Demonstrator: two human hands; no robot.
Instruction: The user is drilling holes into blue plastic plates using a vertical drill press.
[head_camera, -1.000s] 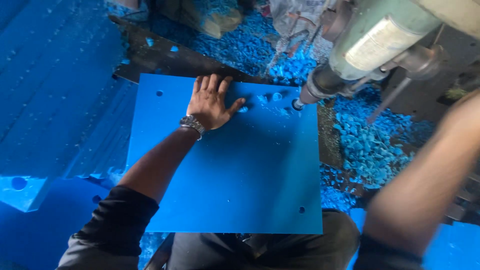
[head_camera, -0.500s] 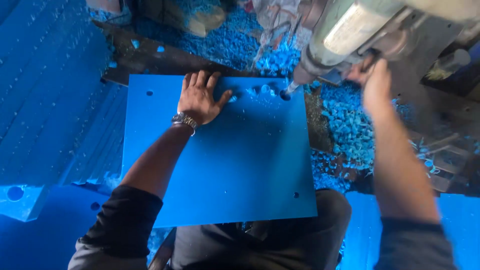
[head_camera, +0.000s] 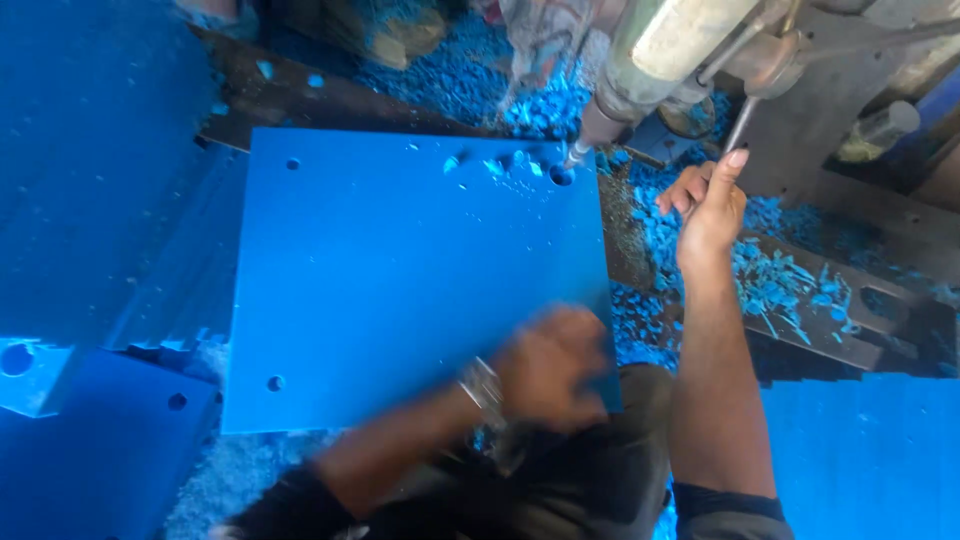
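A large square blue plastic plate (head_camera: 400, 270) lies flat under a drill press, with small holes near its corners. The drill bit (head_camera: 572, 158) stands at a hole at the plate's far right corner, with blue chips beside it. My right hand (head_camera: 708, 205) is raised to the right of the plate, fingers around the thin metal feed lever (head_camera: 742, 122) of the drill. My left hand (head_camera: 550, 365), blurred by motion, rests on the plate's near right corner; a metal bracelet (head_camera: 482, 385) is on its wrist. Whether it grips the edge I cannot tell.
The grey drill head (head_camera: 670, 45) hangs above the plate's far right. Blue shavings (head_camera: 770, 280) cover the machine table to the right and behind. More blue plates lie stacked at the left (head_camera: 90, 200) and lower right (head_camera: 870, 460). A dark metal bar (head_camera: 330, 100) runs behind the plate.
My left hand has moved from the plate's far edge near the drill to its near right corner. My right hand has settled on the feed lever. The view has shifted.
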